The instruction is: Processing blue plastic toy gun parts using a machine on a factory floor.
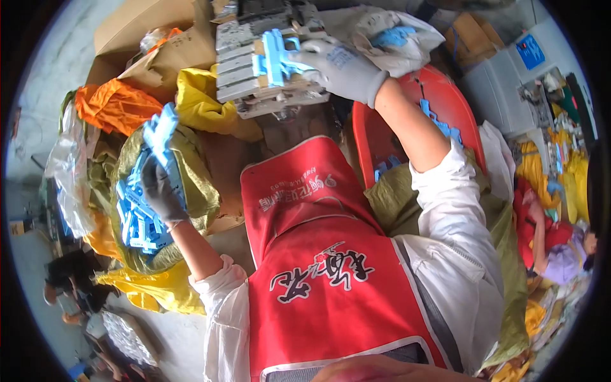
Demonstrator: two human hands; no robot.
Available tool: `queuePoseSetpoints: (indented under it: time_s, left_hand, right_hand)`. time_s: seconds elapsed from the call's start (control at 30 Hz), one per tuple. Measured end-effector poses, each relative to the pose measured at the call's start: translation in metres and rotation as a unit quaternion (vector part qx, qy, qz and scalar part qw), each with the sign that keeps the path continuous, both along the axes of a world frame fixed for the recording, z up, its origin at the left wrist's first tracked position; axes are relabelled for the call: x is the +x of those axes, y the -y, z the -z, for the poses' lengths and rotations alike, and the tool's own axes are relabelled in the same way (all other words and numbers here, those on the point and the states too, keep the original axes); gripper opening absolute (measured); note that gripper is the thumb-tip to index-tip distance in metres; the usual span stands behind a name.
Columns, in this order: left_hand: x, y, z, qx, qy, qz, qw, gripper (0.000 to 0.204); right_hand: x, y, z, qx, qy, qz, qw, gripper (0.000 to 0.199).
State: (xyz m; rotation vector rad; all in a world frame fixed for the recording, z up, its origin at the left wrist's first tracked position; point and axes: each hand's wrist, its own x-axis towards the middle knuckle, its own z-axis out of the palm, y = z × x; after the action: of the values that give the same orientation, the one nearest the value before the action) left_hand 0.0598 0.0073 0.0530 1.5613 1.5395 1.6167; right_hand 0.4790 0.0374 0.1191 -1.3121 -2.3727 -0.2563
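My right hand [347,71], in a pale grey glove, has its fingers closed on the edge of a light blue plastic toy gun [275,56]. That toy gun lies at the slotted metal bed of a machine [235,79]. On the left, my left hand [160,189], in a darker grey glove, grips another light blue plastic toy gun piece [161,132], which points up and away. Beneath and around it is an olive woven sack [200,172] full of similar blue pieces [137,210]. The glove hides part of the held piece.
A red plastic tub [455,95] with a few blue pieces stands under my right forearm. Behind it lies a white bag [414,48] of blue parts. Orange [114,105] and yellow sacks [200,102] and a cardboard box [153,32] crowd the left. Other people sit at both sides.
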Motion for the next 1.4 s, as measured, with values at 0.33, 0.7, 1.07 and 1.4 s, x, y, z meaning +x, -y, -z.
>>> queuePoseSetpoints:
  time_s: [0.33,0.7,1.07,1.4]
  left_hand:
    - [-0.153,0.037,0.013,-0.020,-0.132,-0.254,0.958,0.033]
    - [-0.039,0.028,0.026,-0.112,-0.236,-0.079,0.962,0.030]
    - [-0.012,0.012,0.031,-0.137,-0.140,-0.015,0.980,0.031]
    - [0.000,0.025,0.035,-0.157,-0.159,0.008,0.975,0.024]
  right_hand:
    - [0.230,0.098,0.115,-0.059,-0.270,0.308,0.910,0.035]
    - [0.238,0.158,0.324,-0.399,-0.051,0.621,0.672,0.056]
    - [0.198,0.150,0.328,-0.374,0.102,0.490,0.781,0.024]
    - [0.251,0.129,0.442,-0.361,0.068,0.551,0.749,0.020]
